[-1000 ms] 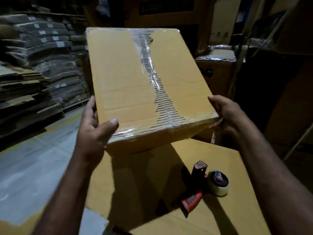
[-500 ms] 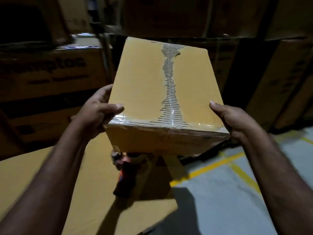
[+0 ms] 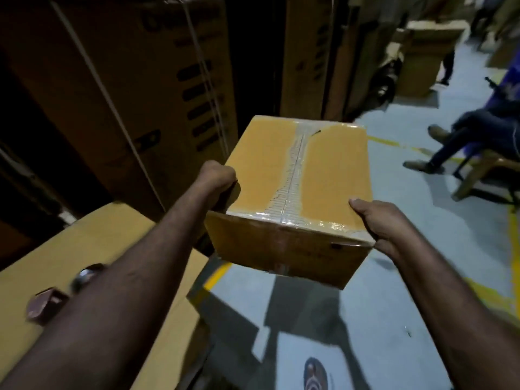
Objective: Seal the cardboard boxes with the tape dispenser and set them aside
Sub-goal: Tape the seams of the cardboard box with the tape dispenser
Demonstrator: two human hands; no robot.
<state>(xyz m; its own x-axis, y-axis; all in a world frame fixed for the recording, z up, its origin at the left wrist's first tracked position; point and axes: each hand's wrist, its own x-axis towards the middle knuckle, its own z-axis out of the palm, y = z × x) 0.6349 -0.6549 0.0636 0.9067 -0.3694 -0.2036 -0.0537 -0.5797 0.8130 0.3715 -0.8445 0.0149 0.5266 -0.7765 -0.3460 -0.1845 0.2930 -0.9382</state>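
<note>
Cardboard box (image 3: 281,170) held in the air between both hands, past the right edge of the counter (image 3: 98,237) and above the grey floor (image 3: 394,305); top face sealed by a clear tape strip (image 3: 292,175) down the middle seam, with more tape across the near edge. Left hand (image 3: 215,175) clenched round the box's left top edge; right hand (image 3: 377,220) grasping the near right corner, thumb on the top face, fingers out of sight on the side. Tape dispenser (image 3: 47,304) lies on the counter toward its near left part, partly hidden by the left forearm (image 3: 135,277) and blurred. Tall printed cartons (image 3: 140,80) stand close behind the counter and the box; a yellow line (image 3: 216,277) runs on the floor under the box. A seated person (image 3: 478,130) on a chair (image 3: 484,175) occupies the floor to the right, well apart; a sandalled foot (image 3: 315,374) shows at the bottom edge.
</note>
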